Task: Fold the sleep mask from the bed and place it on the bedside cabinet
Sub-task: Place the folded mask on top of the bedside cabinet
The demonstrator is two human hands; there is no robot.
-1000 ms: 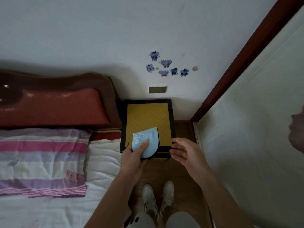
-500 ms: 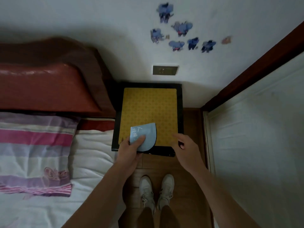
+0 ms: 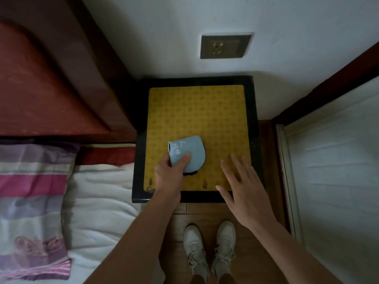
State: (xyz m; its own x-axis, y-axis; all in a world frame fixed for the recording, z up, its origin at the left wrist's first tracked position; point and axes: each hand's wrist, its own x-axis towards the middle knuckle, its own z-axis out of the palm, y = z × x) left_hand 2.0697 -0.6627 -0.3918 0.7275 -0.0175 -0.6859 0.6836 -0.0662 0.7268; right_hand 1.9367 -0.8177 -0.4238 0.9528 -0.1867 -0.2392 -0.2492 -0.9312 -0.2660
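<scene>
Left hand [image 3: 169, 177] pinches the folded blue sleep mask [image 3: 187, 153], thumb on top, over the yellow top of the bedside cabinet [image 3: 196, 80], near its front left. Right hand [image 3: 244, 189] hovers alongside, fingers spread, holding nothing.

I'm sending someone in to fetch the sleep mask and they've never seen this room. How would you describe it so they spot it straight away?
Find the black-framed bedside cabinet with the yellow patterned top, between the bed's red headboard and the wall. The sleep mask is over its near left part, pinched in the left hand. It is the only light blue thing there, folded into a rounded half with white writing.
</scene>
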